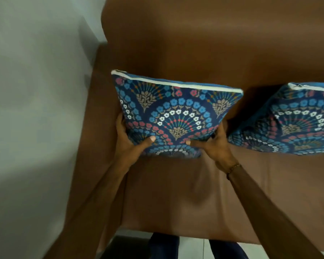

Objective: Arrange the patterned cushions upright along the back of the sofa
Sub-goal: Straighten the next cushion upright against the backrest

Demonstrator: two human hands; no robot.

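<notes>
A blue patterned cushion (176, 113) with flower fans and a white zip edge on top stands upright against the back of the brown sofa (213, 43), near its left end. My left hand (131, 141) grips its lower left corner, thumb on the front. My right hand (211, 144) grips its lower right corner, thumb on the front too. A second cushion (297, 124) of the same pattern leans upright against the sofa back to the right, partly cut off by the frame edge, with a small gap between the two.
The sofa's left armrest (103, 109) runs beside a pale wall (36, 90). The brown seat (195, 193) stretches in front of the cushions. My legs and a tiled floor (191, 245) show below the seat's front edge.
</notes>
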